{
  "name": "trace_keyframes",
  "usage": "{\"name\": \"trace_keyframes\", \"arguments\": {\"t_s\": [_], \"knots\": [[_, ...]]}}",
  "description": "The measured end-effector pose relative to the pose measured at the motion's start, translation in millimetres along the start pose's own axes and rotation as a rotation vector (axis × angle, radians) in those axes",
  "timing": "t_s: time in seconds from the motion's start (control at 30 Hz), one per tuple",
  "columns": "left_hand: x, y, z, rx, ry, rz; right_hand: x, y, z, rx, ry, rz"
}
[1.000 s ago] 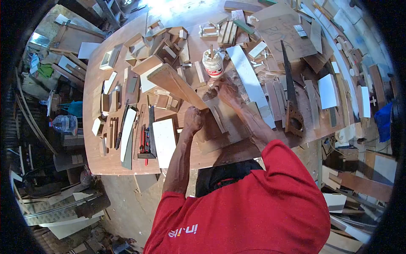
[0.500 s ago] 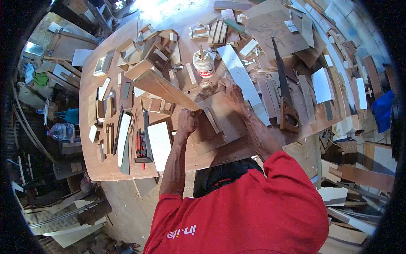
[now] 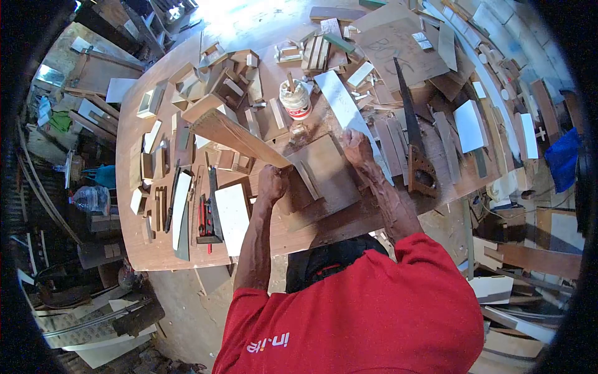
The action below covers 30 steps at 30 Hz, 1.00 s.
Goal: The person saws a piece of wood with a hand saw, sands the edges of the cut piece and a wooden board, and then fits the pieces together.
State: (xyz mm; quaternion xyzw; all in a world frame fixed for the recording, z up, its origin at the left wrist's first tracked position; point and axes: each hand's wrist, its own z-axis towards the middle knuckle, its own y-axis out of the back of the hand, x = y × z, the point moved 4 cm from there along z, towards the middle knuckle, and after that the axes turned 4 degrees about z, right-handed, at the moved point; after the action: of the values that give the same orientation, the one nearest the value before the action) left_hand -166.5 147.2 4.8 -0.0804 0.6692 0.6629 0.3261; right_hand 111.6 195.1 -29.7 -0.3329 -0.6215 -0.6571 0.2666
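A long wooden board (image 3: 240,138) rises at a slant from the worktop, its lower end at my left hand (image 3: 272,183), whose fingers are closed on it. Beside that end a narrow wood strip (image 3: 306,179) stands along a flat brown panel (image 3: 333,177). My right hand (image 3: 358,149) is closed at the panel's upper right edge, next to a long white board (image 3: 350,109). Whatever its fingers may hold is hidden. Beyond the panel sits an open white jar (image 3: 295,101) with a stick in it.
A handsaw (image 3: 416,137) lies to the right on the wooden worktop (image 3: 249,262). Small wooden boxes and offcuts (image 3: 218,81) crowd the far left. Red-handled tools (image 3: 204,215) and a white panel (image 3: 232,212) lie near the front left.
My right hand has moved right and slightly nearer, away from the panel's far edge by the jar. My left hand stays at the slanted board's lower end. The view has shifted slightly.
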Motion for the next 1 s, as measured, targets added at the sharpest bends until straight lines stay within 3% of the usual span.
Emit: {"name": "trace_keyframes", "arguments": {"t_s": [0.2,0.3,0.37,0.47,0.6,0.67,0.7,0.77,0.87,1.0], "knots": [[5.2,-1.9,-1.4,0.021,0.059,-0.055,19.2,11.1,-3.9,-0.042,0.003,0.219],[-1.6,3.2,-2.9,0.003,-0.054,0.068,35.1,20.7,-8.0,-0.068,0.157,0.297],[-2.8,4.6,-2.2,0.026,0.007,0.037,28.2,20.2,-6.0,0.076,-0.002,0.068],[7.0,-3.3,-1.5,0.024,0.031,-0.001,5.0,10.3,2.0,0.095,-0.104,0.084],[2.8,-2.7,1.1,0.032,0.020,-0.046,10.3,14.6,1.6,0.100,0.121,-0.128],[0.1,-0.4,0.6,0.050,0.106,-0.040,18.8,21.8,-2.9,0.134,-0.026,0.123],[1.7,-0.1,1.3,0.050,0.106,-0.040,14.3,17.5,-2.8,0.134,-0.027,0.123],[-0.3,3.2,0.3,-0.021,-0.089,-0.008,6.2,8.8,-3.9,0.000,0.182,0.259],[-3.2,7.4,-0.4,-0.019,-0.100,-0.027,13.0,8.3,-9.1,0.054,0.113,0.485],[-1.9,5.3,-0.1,-0.068,-0.118,-0.064,26.5,13.3,-20.2,0.044,0.190,0.332]]}}
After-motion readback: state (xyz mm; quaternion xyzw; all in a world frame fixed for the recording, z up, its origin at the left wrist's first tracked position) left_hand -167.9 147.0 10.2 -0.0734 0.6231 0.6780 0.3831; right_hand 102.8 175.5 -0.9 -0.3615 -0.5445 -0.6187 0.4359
